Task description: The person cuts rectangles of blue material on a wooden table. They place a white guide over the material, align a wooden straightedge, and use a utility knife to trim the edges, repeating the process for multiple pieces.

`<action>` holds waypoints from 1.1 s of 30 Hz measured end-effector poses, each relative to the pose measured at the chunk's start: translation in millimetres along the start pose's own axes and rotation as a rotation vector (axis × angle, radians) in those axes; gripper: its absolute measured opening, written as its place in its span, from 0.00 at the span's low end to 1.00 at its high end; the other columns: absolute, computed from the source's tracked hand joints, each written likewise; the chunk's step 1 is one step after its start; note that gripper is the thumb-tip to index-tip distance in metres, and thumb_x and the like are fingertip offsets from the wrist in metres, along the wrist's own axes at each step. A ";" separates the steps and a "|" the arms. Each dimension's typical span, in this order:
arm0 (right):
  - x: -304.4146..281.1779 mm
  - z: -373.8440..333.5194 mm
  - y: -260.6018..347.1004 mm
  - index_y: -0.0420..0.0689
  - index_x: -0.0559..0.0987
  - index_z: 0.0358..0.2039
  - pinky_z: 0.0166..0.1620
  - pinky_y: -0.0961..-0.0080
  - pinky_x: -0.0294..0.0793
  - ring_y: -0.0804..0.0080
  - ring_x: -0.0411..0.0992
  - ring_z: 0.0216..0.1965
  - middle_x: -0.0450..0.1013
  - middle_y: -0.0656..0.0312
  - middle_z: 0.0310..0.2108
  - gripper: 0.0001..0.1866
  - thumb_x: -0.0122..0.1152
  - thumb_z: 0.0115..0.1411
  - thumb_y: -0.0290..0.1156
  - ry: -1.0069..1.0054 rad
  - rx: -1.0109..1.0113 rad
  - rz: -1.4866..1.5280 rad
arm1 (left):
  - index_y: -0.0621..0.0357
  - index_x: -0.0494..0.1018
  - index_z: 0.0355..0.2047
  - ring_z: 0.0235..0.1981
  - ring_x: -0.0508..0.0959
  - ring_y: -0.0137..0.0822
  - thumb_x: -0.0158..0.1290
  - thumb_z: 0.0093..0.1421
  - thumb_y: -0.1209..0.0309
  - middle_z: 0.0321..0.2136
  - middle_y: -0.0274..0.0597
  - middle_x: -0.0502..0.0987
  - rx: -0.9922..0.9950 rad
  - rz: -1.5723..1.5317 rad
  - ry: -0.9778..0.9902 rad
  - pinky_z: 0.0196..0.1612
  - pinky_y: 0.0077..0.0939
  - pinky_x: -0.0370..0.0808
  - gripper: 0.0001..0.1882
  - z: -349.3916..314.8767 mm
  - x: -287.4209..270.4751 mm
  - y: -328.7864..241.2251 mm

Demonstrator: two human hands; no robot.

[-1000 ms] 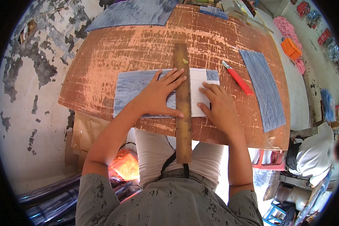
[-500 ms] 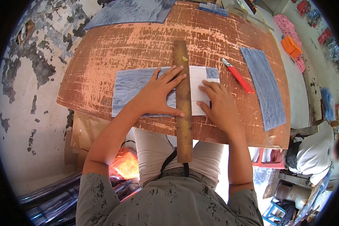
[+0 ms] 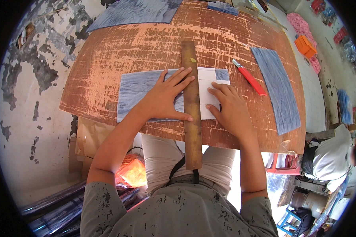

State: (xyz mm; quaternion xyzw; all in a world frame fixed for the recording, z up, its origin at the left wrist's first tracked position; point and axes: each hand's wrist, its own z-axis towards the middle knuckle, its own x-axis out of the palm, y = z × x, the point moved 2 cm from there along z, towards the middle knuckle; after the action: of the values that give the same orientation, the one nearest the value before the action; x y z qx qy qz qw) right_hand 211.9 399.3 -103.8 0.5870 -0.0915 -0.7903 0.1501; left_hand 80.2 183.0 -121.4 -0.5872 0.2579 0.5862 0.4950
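A blue-grey, wood-patterned sheet (image 3: 135, 93) lies near the table's front edge. On its right part rests a white paper template (image 3: 207, 93) with ruled lines. A long brown ruler (image 3: 192, 136) crosses the sheet along the template's left edge, its near end jutting past the table edge. My left hand (image 3: 171, 94) is spread over the sheet, with fingertips and thumb on the ruler. Spread fingers of my right hand (image 3: 229, 104) rest on the template. Right of that hand lies a red-handled utility knife (image 3: 250, 81), blade pointing away.
The brown tabletop (image 3: 106, 59) is heavily scored. A cut strip (image 3: 279, 93) of the same material lies at the right, and a larger sheet (image 3: 136, 14) at the far left. Beyond the table's right side, a co-worker in a white shirt (image 3: 332, 152) is bent over. An orange box (image 3: 305, 46) stands behind.
Both hands, the ruler and the template hold the same places on the sheet. The whole view has shifted very slightly.
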 end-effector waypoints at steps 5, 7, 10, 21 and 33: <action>-0.9 0.8 0.6 0.43 0.81 0.58 0.67 0.55 0.70 0.56 0.69 0.67 0.74 0.58 0.64 0.25 0.71 0.63 0.38 0.006 0.006 0.000 | 0.56 0.58 0.77 0.81 0.51 0.51 0.68 0.45 0.26 0.80 0.47 0.52 0.000 0.003 0.003 0.79 0.67 0.43 0.68 0.4 0.2 0.2; -2.8 0.7 -0.5 0.43 0.81 0.59 0.68 0.55 0.69 0.56 0.69 0.67 0.74 0.58 0.65 0.26 0.71 0.63 0.38 0.015 0.017 0.027 | 0.56 0.58 0.77 0.81 0.51 0.52 0.68 0.46 0.27 0.80 0.47 0.52 0.008 0.000 0.003 0.79 0.67 0.43 0.68 1.8 -1.3 -0.4; 2.5 -3.2 -2.3 0.43 0.80 0.61 0.69 0.55 0.69 0.56 0.68 0.68 0.73 0.57 0.66 0.26 0.70 0.63 0.38 -0.001 0.017 -0.013 | 0.57 0.58 0.76 0.81 0.51 0.53 0.69 0.45 0.28 0.80 0.49 0.52 0.027 -0.006 0.012 0.79 0.67 0.44 0.68 4.1 -4.0 -4.4; 15.7 -11.4 -3.5 0.43 0.78 0.63 0.70 0.53 0.66 0.54 0.66 0.70 0.71 0.57 0.69 0.27 0.66 0.66 0.39 -0.056 0.035 -0.037 | 0.35 0.63 0.76 0.77 0.54 0.66 0.70 0.44 0.29 0.77 0.60 0.52 0.031 0.098 0.147 0.77 0.67 0.50 0.61 15.8 -17.6 -14.7; 17.9 -17.3 -9.4 0.43 0.79 0.62 0.71 0.53 0.64 0.55 0.65 0.71 0.70 0.56 0.70 0.27 0.66 0.66 0.41 -0.109 -0.004 0.040 | 0.36 0.64 0.76 0.76 0.56 0.67 0.71 0.43 0.31 0.75 0.65 0.55 0.021 0.083 0.204 0.76 0.69 0.53 0.61 24.2 -23.1 -19.9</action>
State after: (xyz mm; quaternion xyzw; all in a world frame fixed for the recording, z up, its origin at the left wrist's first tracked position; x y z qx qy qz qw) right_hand 222.5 402.5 -128.1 0.5406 -0.1096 -0.8182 0.1621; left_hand 83.1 205.4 -89.8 -0.6272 0.3373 0.5407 0.4477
